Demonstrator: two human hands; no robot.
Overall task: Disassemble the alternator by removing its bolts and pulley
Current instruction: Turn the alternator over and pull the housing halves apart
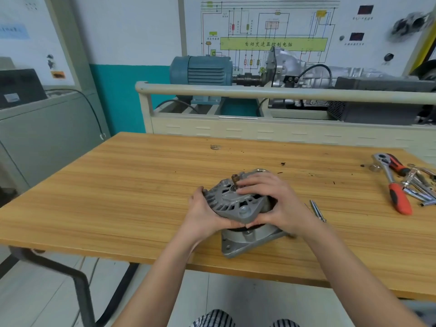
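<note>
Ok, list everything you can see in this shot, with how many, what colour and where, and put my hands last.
alternator: one, grey, near edge of the table, upper housing half tilted up off the lower half
shaft: one, brownish, sticking up from the alternator's top
table: one, light wood, fills the middle
ratchet wrench: one, chrome with red-black handle, far right of the table
metal tools: a pile, silver, count unclear, beside the ratchet wrench
long bolts: seemingly two, silver, just right of the alternator
electric motor: one, blue, on the trainer bench behind
wiring diagram board: one, white, back wall
left hand: grips the housing's left side
right hand: grips its top and right side
</note>
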